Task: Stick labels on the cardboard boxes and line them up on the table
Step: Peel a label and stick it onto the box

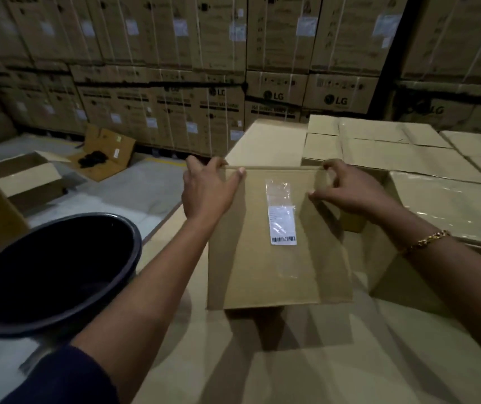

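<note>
A warehouse — stacked appliance cartons (221, 112) wall-high.

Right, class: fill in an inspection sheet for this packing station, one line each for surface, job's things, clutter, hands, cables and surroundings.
Surface: brown table, in shadow, bearing boxes.
Job's things: upright cardboard box with a barcode label under clear film on its front; taped boxes lined up to its right.
Clutter: black bin beside the table's left edge.
Hands: left hand and right hand grip the box's top edge.
Cables: nothing seen.
Surroundings: stacked cartons behind; open box on the floor.
</note>
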`<state>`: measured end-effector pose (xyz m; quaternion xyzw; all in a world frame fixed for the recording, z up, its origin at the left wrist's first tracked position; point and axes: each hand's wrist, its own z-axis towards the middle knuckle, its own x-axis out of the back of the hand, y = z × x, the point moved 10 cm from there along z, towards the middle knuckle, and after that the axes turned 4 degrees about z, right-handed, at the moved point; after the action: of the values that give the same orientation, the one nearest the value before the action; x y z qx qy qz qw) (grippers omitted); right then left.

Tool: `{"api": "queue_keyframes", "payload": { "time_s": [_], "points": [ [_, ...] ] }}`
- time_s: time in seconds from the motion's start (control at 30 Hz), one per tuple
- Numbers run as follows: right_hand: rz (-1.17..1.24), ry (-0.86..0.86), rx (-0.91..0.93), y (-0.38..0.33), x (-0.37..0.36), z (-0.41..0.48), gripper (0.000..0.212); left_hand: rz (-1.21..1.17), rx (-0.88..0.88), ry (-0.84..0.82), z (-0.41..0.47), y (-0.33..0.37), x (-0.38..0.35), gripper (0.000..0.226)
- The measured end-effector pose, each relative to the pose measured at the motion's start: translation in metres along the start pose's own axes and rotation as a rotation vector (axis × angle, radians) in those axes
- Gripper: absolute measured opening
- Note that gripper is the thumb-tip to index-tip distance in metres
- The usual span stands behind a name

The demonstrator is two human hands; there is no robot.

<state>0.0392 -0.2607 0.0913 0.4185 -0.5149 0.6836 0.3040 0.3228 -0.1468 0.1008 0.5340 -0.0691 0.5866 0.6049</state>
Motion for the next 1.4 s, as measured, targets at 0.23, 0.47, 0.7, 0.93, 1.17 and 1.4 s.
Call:
{"api": "queue_keyframes", "payload": {
  "time_s": [0.23, 0.47, 0.7, 0.93, 1.17, 1.4],
  "points": [
    [-0.046, 0.014, -0.010, 0.040, 0.017, -0.104, 0.082, -0.099, 0.000, -0.071, -0.095, 0.006, 0.008, 0.051],
    [-0.095, 0.098, -0.038, 0.044, 0.011, -0.147, 0.083, 0.023, -0.100, -0.070, -0.139, 0.014, 0.010, 0.074],
    [-0.006, 0.244, 0.000, 0.046, -0.001, -0.169, 0.071, 0.181, -0.205, -0.160, -0.185, 0.006, -0.003, 0.111],
    [0.014, 0.446, 0.054, 0.035, 0.014, -0.187, 0.054, 0.240, -0.212, -0.156, -0.196, 0.009, 0.000, 0.135],
    [0.098, 0.390, 0.258, -0.016, 0.007, -0.191, 0.037, 0.252, -0.222, -0.137, -0.198, 0.010, 0.001, 0.134],
    [-0.022, 0.382, 0.296, -0.044, 0.004, -0.175, 0.027, 0.258, -0.227, -0.122, -0.199, 0.011, 0.003, 0.135]
  ]
}}
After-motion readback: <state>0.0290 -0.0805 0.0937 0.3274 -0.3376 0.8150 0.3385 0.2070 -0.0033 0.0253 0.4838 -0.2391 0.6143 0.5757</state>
